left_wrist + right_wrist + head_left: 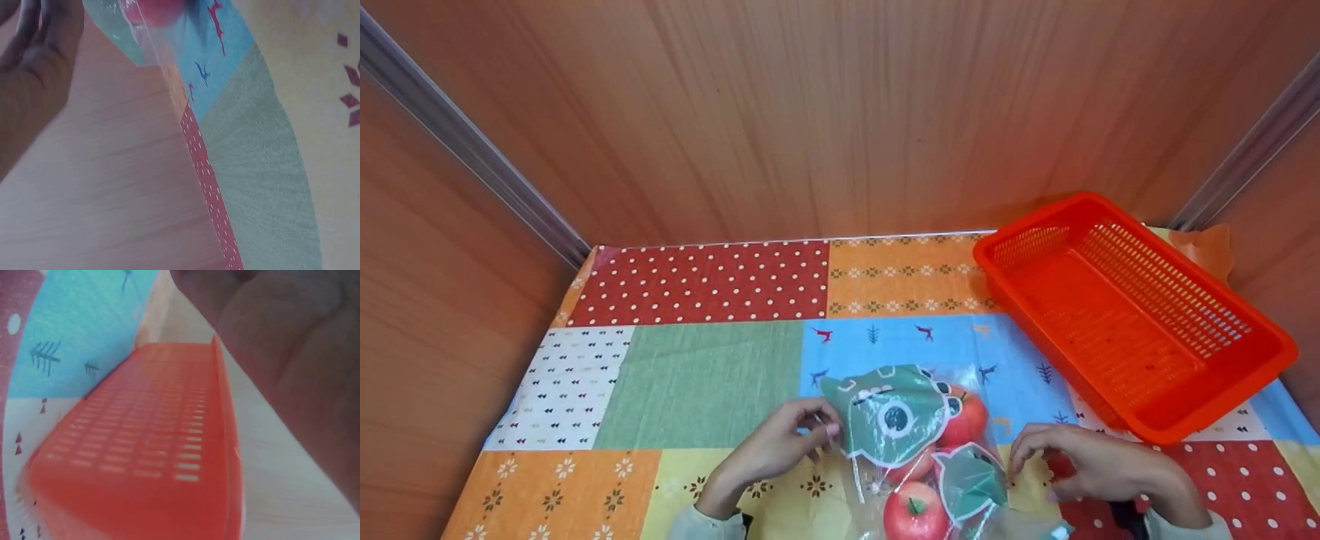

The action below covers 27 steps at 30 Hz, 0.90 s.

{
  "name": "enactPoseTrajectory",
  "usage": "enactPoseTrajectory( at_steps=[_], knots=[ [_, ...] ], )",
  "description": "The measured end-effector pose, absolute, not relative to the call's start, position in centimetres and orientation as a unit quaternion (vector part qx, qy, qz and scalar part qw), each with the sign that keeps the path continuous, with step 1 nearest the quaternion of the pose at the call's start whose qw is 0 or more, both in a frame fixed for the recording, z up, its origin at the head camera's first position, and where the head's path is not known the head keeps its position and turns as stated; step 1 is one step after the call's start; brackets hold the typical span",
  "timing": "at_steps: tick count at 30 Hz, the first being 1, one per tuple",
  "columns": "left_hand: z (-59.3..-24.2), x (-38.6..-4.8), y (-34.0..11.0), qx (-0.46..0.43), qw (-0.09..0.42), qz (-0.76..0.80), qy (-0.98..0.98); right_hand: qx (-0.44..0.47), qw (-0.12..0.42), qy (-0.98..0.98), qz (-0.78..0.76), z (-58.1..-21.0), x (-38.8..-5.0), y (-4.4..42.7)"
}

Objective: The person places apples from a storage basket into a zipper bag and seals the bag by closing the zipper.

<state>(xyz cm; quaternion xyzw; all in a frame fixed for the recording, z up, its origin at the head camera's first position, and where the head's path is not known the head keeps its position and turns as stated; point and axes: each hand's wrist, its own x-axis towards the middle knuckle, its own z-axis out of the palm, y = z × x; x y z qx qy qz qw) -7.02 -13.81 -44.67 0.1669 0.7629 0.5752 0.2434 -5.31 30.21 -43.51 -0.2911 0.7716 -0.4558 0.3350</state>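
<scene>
A clear plastic bag (861, 480) with a green cartoon print lies on the patterned cloth at the front middle of the head view. Red apples (915, 514) show through it, partly covered by the print. My left hand (784, 442) is at the bag's left edge with bent fingers; whether the fingertips touch the plastic is unclear. On the other side, my right hand (1091, 465) hovers just right of the bag, fingers loosely bent and holding nothing. Part of the bag (132, 36) also appears beside the left hand (42, 50) in the left wrist view.
An orange-red plastic basket (1110, 315) with slotted sides stands at the back right, beyond my right hand. Wood-grain panels (840, 112) enclose the table at the back and both sides. A patchwork-patterned cloth (712, 382) covers the table.
</scene>
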Motion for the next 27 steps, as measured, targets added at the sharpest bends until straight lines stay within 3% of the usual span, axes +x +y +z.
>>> enactPoseTrajectory(
  at_steps=[4, 6, 11, 18, 27],
  knots=[
    [-45.4, -8.0, -13.6, 0.084, 0.117, 0.557, 0.818, -0.219, 0.212, 0.856, -0.417, -43.7, -6.6, 28.4],
    [-45.7, -8.3, -13.3, 0.049, 0.086, 0.542, 0.834, -0.169, 0.154, 0.887, -0.402, -43.9, -7.4, 27.1],
    [-46.4, -9.2, -12.7, 0.023, 0.123, 0.518, 0.846, -0.102, 0.088, 0.915, -0.381, -45.4, -9.1, 24.4],
    [-47.2, -10.2, -12.6, 0.031, 0.17, 0.515, 0.84, -0.081, 0.089, 0.917, -0.381, -47.4, -10.9, 23.3],
    [-47.5, -11.5, -12.7, 0.051, 0.166, 0.491, 0.854, -0.069, 0.072, 0.921, -0.377, -49.0, -12.5, 22.8]
  ],
)
